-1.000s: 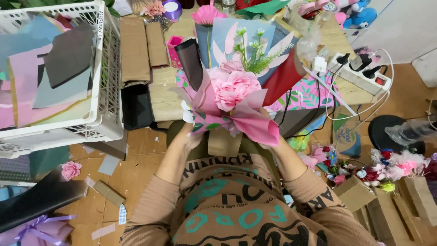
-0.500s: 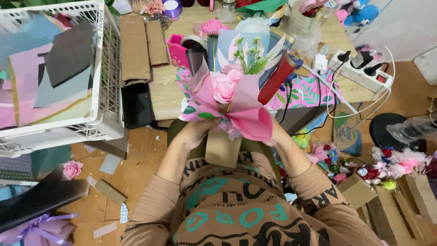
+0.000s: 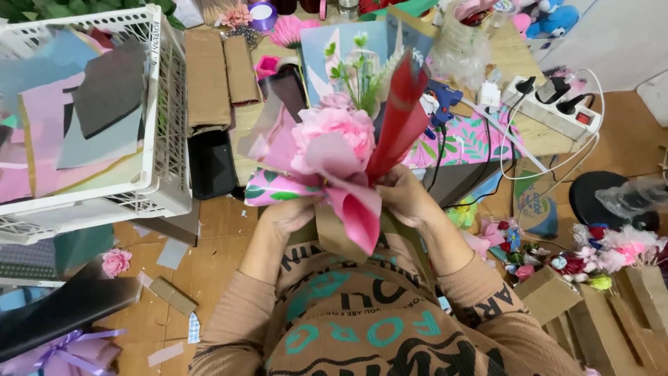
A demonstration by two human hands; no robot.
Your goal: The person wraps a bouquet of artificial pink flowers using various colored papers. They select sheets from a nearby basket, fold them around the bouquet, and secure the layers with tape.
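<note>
Pink flower (image 3: 332,131), red wrap (image 3: 400,115), white crate (image 3: 163,104).

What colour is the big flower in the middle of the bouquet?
Pink, seen in the head view: the ruffled paper flower.

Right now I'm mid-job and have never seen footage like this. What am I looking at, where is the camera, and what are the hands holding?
There is no machine here. A person wears a camera on the head, so the one view looks down over their chest at their own two bare hands. The left hand and right hand together grip the base of a bouquet: a pink paper flower wrapped in pink sheets, with a red paper cone on its right side. Beyond it is a cluttered wooden table with a blue glue gun and a white power strip. On the left stands a white basket of coloured paper sheets.
</note>
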